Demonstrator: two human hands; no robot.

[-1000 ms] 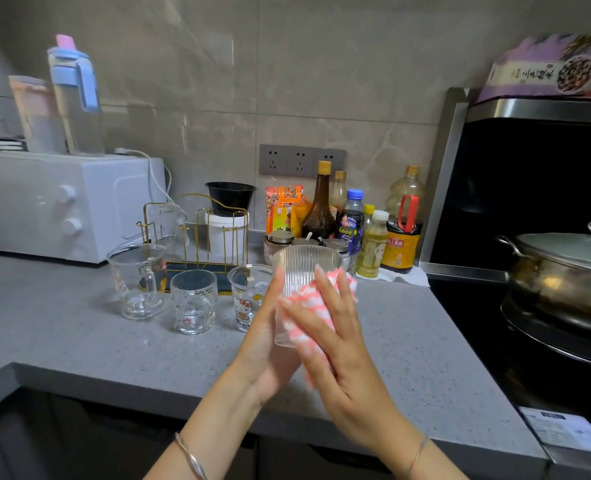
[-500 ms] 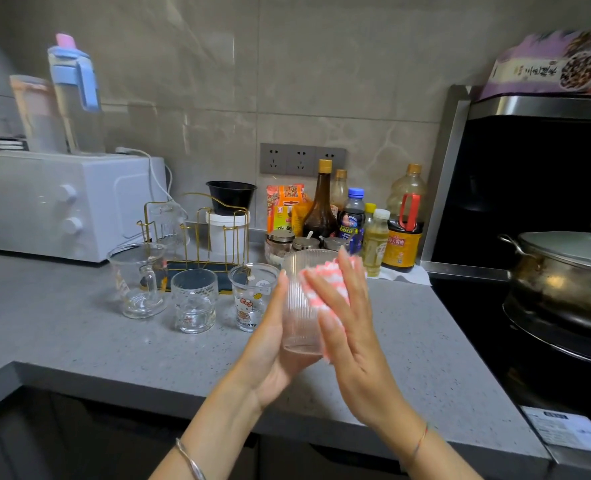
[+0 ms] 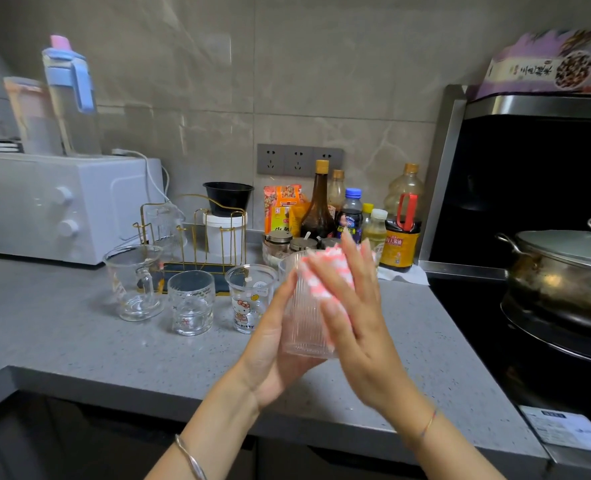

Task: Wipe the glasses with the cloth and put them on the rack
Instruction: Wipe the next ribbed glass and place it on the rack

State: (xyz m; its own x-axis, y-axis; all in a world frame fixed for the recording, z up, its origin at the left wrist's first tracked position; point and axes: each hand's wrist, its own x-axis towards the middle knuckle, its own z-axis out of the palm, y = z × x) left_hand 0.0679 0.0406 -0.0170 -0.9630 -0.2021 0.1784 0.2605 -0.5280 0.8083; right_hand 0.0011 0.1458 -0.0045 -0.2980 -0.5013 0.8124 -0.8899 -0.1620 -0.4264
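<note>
Behind the right hand (image 3: 356,327), cloth (image 3: 328,268) (mostly hidden) touches the glass (image 3: 302,323).

Both arms come up from the bottom of the view and meet in the middle. The left hand (image 3: 270,344) is cupped round the glass (image 3: 301,327) from the left and below, with its thumb up along the side. The right hand (image 3: 360,323) is flat, fingers straight and pointing up, and presses the cloth (image 3: 328,271) on the glass. A silver bangle (image 3: 190,457) sits on the left wrist and a thin string band (image 3: 427,422) on the right.
</note>
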